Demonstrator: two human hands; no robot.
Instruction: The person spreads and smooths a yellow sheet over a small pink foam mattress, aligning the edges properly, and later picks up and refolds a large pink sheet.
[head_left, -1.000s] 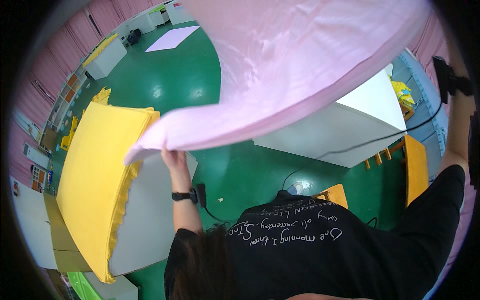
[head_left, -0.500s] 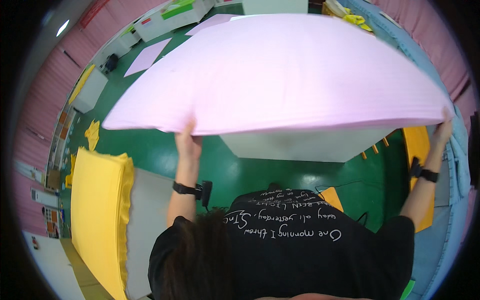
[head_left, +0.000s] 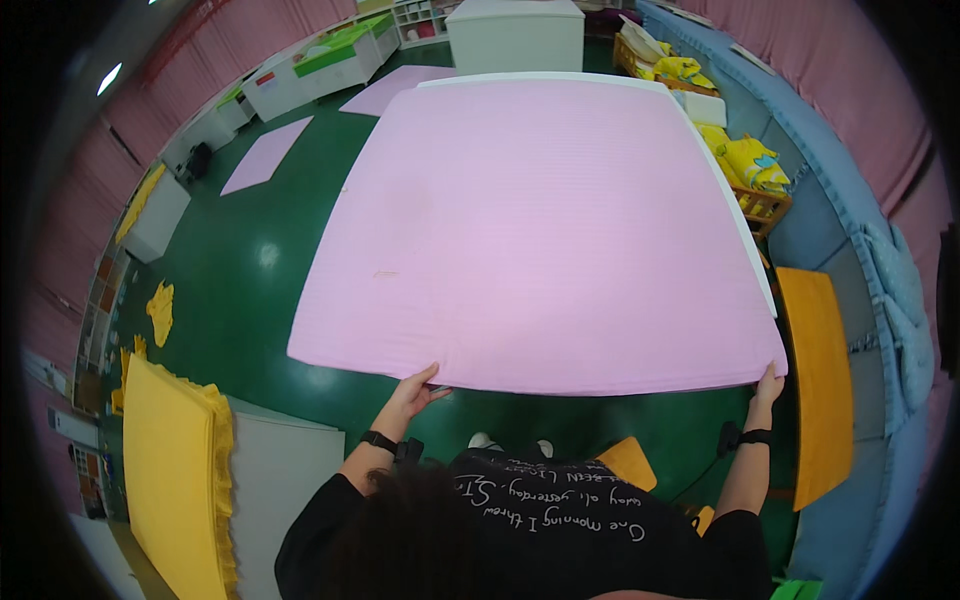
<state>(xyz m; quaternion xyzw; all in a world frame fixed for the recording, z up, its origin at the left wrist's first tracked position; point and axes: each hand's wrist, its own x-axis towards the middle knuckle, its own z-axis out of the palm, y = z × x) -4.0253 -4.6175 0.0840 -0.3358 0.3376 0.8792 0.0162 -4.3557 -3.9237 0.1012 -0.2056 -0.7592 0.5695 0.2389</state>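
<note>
A large pink padded mat (head_left: 550,230) lies fairly flat across a white table (head_left: 755,240), whose edge shows along the mat's far and right sides. My left hand (head_left: 412,392) grips the mat's near edge left of its middle, thumb on top and fingers underneath. At the near right corner, my right hand (head_left: 768,386) is closed on the same edge. Both wrists wear black bands with small dark devices. The near part of the mat hangs out over the green floor, and most of the table is hidden beneath it.
A yellow ruffled cover (head_left: 175,470) sits on a grey-white table at lower left. To the right stand a wooden board (head_left: 820,385) and a wooden crib (head_left: 762,208) with yellow cloths. Another pink sheet (head_left: 265,155) lies on the floor; a white cabinet (head_left: 515,38) stands far back.
The mat has come down from its raised, arched position and now lies flatter. Its near edge and both hands have moved closer to my body. Both hands keep their grip.
</note>
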